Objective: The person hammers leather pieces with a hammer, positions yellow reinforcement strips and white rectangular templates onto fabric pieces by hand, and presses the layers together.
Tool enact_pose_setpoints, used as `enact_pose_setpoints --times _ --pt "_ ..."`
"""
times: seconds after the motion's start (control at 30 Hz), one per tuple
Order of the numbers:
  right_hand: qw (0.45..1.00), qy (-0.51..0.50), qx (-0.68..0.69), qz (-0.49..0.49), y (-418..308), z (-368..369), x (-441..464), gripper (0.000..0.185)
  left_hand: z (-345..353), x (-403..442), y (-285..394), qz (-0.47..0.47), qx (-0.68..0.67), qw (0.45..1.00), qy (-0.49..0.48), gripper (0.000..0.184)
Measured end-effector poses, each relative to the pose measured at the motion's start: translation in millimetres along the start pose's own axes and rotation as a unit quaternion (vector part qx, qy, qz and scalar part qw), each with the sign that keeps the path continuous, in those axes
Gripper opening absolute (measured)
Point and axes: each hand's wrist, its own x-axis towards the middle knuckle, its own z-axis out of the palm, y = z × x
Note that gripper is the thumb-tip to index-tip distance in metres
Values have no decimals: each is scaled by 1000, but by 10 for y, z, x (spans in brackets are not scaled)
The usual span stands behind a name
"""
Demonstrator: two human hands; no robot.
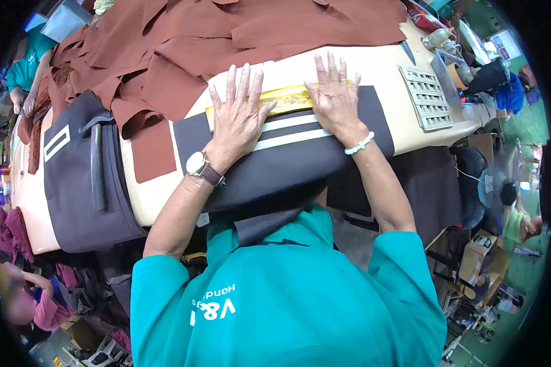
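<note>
My left hand (239, 116) lies flat with its fingers spread over the left part of a dark fabric panel (275, 174). My right hand (337, 101) is also flat, fingers apart, at the right end of a long yellow bar (286, 100). Both hands touch the bar, which lies across the panel's far part; its markings are too small to read. Two white strips (288, 124) run along the panel between my hands, just nearer to me than the bar. The panel's near edge droops over the table edge toward my lap.
Reddish-brown sheets (226, 30) are heaped across the far table. A hammer (98, 162) rests on stacked dark panels (73, 183) at left. A slotted pale rack (425, 98) and a basket (445, 67) stand at right. Another person's hands (23, 103) are at far left.
</note>
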Motion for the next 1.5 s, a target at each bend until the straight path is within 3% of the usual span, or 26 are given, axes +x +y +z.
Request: enact_pose_setpoints --times 0.07,0.17,0.3,0.33,0.43,0.57,0.63,0.77,0.9,1.0,1.13,1.23,1.3,1.37,1.43,1.5 --pt "998 15 -48 22 100 -68 49 63 -125 -23 -49 -25 29 999 22 61" --pt "999 -21 49 -10 -245 -410 -68 61 -505 -239 70 -147 45 987 37 64" --pt "991 -66 117 -24 -402 -615 -201 57 -796 -486 334 -185 -13 983 -4 60" --pt "988 -94 108 -53 -421 -621 -234 60 -759 -580 362 -187 -37 982 0 65" --pt "974 -165 90 -128 -531 -474 -420 62 -565 -820 516 -89 -28 982 -163 71" --pt "969 -114 158 -152 -701 -686 -520 63 -675 -781 545 -86 -33 991 -95 75" --pt "954 -178 183 -156 -775 -623 -726 56 -588 -841 563 -66 -34 987 -142 70" --pt "986 -143 43 -76 -265 -740 -826 55 -749 -965 430 -69 13 988 -139 63" --pt "986 -136 -92 4 250 -895 -613 53 -930 -1071 330 -129 44 980 -146 57" --pt "998 -51 -24 -27 150 -769 -341 47 -883 -1142 269 -196 76 975 -77 53" --pt "977 -107 118 -144 -164 -393 -79 42 -782 -1175 367 -244 118 960 -71 49" --pt "986 -109 108 -70 72 -425 27 34 -723 -1249 388 -265 110 956 -64 48" --pt "997 -67 42 -2 434 -350 58 33 -698 -1264 421 -272 90 957 -35 44" --pt "993 -14 -109 52 783 -345 23 39 -661 -1270 413 -265 63 962 -35 43" --pt "985 23 -124 120 792 -549 -131 40 -602 -1285 401 -251 41 967 -13 42" --pt "962 -30 -216 162 677 -713 -420 42 -580 -1287 412 -239 20 970 28 39"
